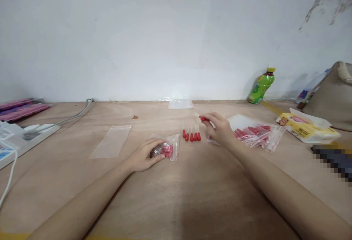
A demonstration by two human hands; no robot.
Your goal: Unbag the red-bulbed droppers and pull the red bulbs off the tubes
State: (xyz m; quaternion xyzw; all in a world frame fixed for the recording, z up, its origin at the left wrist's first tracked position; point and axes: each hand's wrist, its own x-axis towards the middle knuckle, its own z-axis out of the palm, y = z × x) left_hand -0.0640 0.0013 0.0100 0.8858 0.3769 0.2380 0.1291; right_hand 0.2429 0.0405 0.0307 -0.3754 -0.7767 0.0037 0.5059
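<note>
Left hand: curled around clear bag
Right hand: pinching red dropper
Tissue pack: printed, illegible
Tabletop: far edge against wall

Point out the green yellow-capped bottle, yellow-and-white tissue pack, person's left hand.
Green yellow-capped bottle [261, 87]: head view, body.
Yellow-and-white tissue pack [309, 130]: head view, printed side.
Left hand [145, 155]: head view, back of hand.

Even, fairly bright light with soft shadows, wide-angle edge distortion, slight blur and a pixelated patch.
</note>
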